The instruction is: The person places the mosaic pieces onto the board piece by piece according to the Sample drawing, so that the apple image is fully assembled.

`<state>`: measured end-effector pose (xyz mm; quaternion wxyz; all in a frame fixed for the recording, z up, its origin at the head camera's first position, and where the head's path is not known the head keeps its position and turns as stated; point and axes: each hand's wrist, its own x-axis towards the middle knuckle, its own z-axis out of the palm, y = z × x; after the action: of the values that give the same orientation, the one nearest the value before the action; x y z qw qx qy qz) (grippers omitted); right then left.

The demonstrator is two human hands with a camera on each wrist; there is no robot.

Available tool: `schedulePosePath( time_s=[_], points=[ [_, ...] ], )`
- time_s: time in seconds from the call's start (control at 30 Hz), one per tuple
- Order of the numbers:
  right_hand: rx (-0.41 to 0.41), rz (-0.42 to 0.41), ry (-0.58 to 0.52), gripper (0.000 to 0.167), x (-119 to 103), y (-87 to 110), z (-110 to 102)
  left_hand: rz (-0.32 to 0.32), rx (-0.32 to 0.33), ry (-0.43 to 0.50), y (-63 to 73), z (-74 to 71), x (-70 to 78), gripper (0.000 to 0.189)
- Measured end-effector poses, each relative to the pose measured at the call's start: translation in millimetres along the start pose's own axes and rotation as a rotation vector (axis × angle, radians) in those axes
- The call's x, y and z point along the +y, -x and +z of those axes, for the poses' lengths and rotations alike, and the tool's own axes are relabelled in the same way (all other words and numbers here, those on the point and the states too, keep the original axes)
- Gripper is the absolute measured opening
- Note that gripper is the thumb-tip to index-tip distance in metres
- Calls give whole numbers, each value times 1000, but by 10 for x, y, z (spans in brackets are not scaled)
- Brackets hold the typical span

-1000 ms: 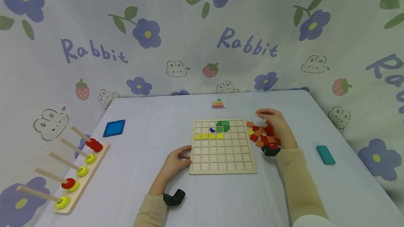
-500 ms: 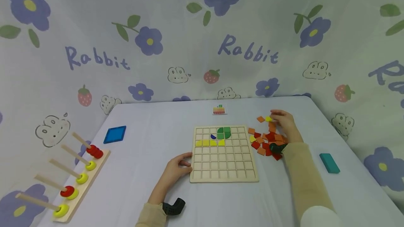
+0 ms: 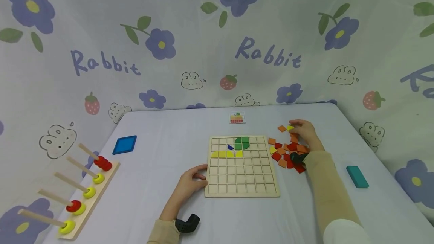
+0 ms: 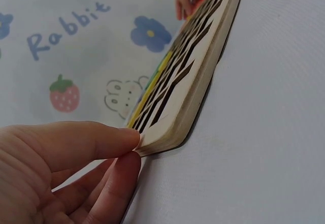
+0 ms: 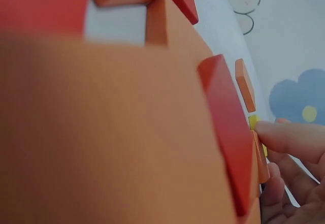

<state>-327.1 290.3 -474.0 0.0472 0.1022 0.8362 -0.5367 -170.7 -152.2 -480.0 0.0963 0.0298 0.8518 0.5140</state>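
The left hand (image 3: pixel 189 183) pinches the left side of a square, pale wooden board (image 3: pixel 240 170) cut into a grid of cells, thumb and fingertips meeting its edge near a corner. The right hand (image 3: pixel 306 131) has its thumb and fingers closed on a small, flat yellow tile (image 3: pixel 289 127) at the far side of a loose heap of red and orange tiles (image 3: pixel 292 147); whether the tile is off the cloth I cannot tell. An orange square tile (image 3: pixel 282 128) lies just beside it. The heap spreads to the right of the board, with another yellow tile (image 3: pixel 273 150) at its edge. On the board, four yellow pieces (image 3: pixel 222 154) sit in a row, with a dark blue rounded piece (image 3: pixel 230 147) and a cluster of green pieces (image 3: pixel 238 146) beyond them. Past the board's far edge lies a small printed card (image 3: pixel 237 117). Well to the left are a blue rectangular tray (image 3: pixel 124 145) and a wooden peg stand (image 3: pixel 98 200) with red and yellow rings; a teal block (image 3: pixel 357 177) lies to the right on the white cloth (image 3: pixel 162 134).
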Motion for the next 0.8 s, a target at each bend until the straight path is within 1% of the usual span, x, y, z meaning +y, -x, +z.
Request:
schedulePosePath(
  time_s=[0.13, 0.23, 0.4, 0.5, 0.6, 0.67, 0.73, 0.8],
  points=[
    [-1, -15, 52, 48, -8, -1, 7, 2, 0, 5, 5, -2, 12, 52],
    [9, -34, 66, 49, -16, 8, 3, 0, 0, 8, 6, -3, 18, 52],
    [28, -33, 6, 50, -41, 64, -36, 1, -8, 6, 1, 2, 18, 52],
    [18, -20, -58, 50, -103, 132, -45, 4, -13, -5, -10, 4, 6, 52],
    [-18, -10, -132, 50, -225, 209, 8, -5, -6, -11, -15, -3, 2, 52],
    [-56, -14, -186, 52, -325, 263, 82, -13, 3, -10, -14, -9, 11, 52],
    [-108, -26, -236, 53, -413, 308, 168, -20, 10, -4, -14, -13, 18, 52],
    [-162, -44, -260, 53, -478, 354, 262, -26, 15, -2, -14, -11, 21, 52]
  ],
)
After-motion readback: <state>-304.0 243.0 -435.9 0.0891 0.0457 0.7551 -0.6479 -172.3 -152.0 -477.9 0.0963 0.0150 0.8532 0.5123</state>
